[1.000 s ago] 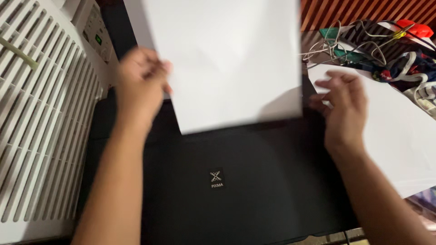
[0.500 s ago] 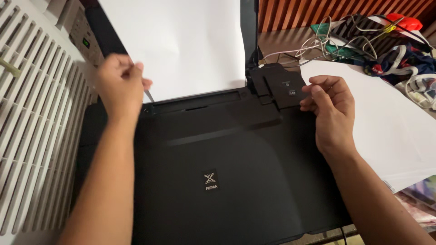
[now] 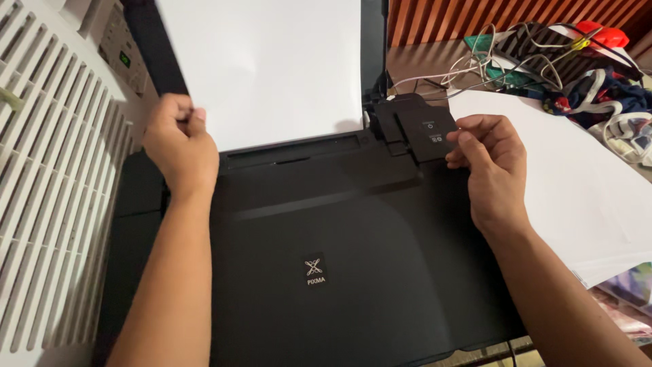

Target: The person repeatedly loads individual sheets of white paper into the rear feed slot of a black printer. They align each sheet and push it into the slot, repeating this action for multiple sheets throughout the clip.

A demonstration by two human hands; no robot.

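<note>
The white sheet (image 3: pixel 261 68) is standing upright in the rear feed slot of the black printer (image 3: pixel 326 258). The left hand (image 3: pixel 180 146) is curling closed at the sheet's lower left corner, pinching its edge. The right hand (image 3: pixel 492 166) is resting half-curled, fingertips touching the printer's small control panel (image 3: pixel 424 129), gripping nothing.
</note>
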